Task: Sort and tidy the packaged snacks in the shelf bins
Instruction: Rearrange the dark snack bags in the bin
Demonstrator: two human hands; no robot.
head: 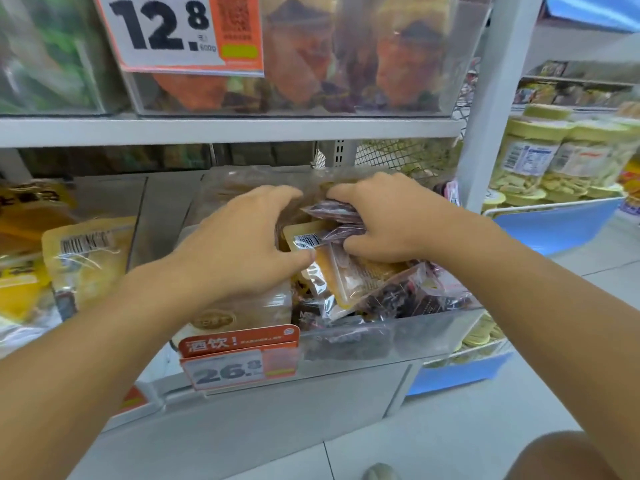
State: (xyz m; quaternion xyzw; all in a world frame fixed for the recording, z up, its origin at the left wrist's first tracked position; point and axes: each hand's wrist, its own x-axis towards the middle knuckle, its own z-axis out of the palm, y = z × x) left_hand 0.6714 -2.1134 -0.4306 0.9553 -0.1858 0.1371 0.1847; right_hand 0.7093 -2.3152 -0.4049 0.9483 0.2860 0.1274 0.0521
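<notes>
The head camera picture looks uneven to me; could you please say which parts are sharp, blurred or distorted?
Head view: the left hand and right hand over the clear plastic bin are fairly sharp; the white 12.8 price sign overhead is soft; the white shelf post leans from wide-angle distortion.

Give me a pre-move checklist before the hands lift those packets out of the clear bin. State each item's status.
1. Right hand grips the dark purple packets: ok.
2. Left hand has a hold on the yellow barcode packet: cannot tell; its thumb touches the packet.
3. Loose packets lie tidy in the clear bin: not ok, jumbled and tilted.
4. Headroom under the upper shelf: ok.
5. Price tag 26.8 stays clipped on the front: ok.
</notes>
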